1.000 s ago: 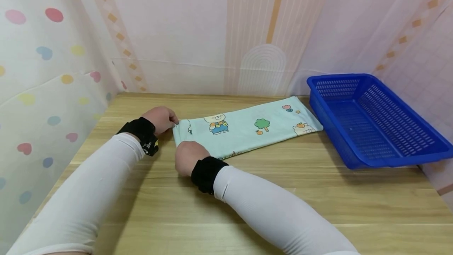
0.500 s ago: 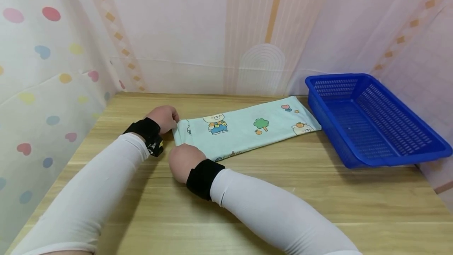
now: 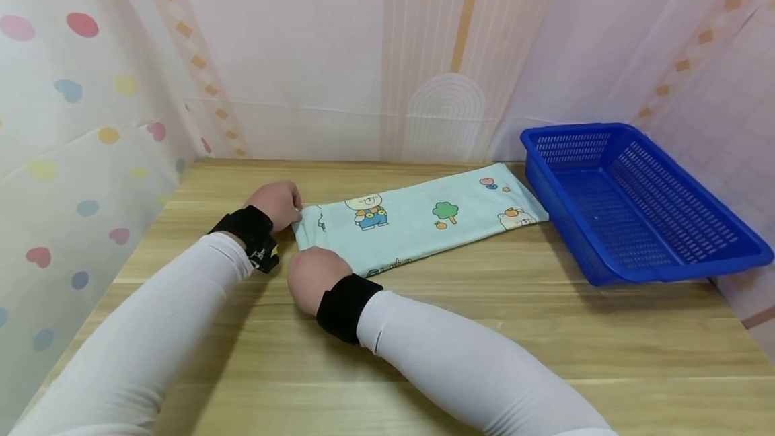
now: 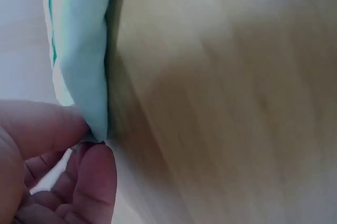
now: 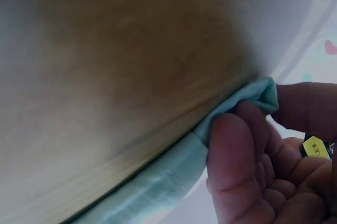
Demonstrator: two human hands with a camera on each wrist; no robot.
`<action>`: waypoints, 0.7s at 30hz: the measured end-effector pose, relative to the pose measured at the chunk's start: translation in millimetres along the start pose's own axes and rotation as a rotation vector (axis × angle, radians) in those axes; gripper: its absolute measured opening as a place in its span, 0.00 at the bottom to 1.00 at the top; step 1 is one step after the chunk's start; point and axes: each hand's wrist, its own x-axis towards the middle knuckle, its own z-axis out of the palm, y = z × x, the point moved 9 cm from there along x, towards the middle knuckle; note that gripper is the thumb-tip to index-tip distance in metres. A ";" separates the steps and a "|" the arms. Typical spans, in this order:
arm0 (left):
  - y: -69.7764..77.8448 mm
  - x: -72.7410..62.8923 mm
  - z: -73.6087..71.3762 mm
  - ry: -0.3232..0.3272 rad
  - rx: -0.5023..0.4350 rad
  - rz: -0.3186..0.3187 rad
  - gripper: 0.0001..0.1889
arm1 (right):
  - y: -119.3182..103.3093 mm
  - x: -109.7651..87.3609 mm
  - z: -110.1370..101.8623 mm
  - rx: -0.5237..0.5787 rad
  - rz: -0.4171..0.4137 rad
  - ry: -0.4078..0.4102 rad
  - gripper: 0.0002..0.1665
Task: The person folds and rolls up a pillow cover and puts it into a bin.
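On wood-grain table (image 3: 284, 348), mint cloth (image 3: 414, 222) before pinkish backdrop (image 3: 303, 52).

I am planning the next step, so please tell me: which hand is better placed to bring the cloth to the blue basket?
Probably the right hand. It pinches the cloth, as the left hand does, but lies nearer the blue basket in the head view.

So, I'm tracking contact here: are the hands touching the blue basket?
No, the left hand and right hand grip the cloth at its end farthest from the blue basket.
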 end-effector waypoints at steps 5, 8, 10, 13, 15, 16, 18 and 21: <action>-4.1 1.0 -0.9 0.003 0.023 -0.015 0.10 | -0.2 0.6 -1.4 0.010 -0.014 0.007 0.11; -3.4 0.6 -2.5 0.013 0.014 0.008 0.09 | 0.3 0.5 -1.9 0.015 -0.009 0.009 0.09; -1.0 -0.3 -3.3 0.020 0.014 0.029 0.09 | 0.6 0.3 -1.7 0.013 -0.007 0.008 0.08; 2.4 -1.9 -2.1 0.008 0.019 0.045 0.07 | 0.7 0.4 -0.8 0.004 -0.012 0.004 0.08; 4.1 -2.1 0.4 -0.011 0.018 0.037 0.07 | 0.8 0.3 -0.2 -0.005 -0.017 -0.001 0.09; 4.6 -2.0 1.7 -0.022 0.022 0.030 0.07 | 0.8 0.5 0.0 -0.012 -0.021 -0.002 0.09; 4.9 -1.3 4.6 -0.048 0.025 0.006 0.08 | 0.8 1.0 0.4 -0.020 -0.029 -0.005 0.10; 4.0 1.2 8.7 -0.084 0.015 -0.029 0.08 | 1.0 2.2 1.1 -0.025 -0.037 -0.007 0.11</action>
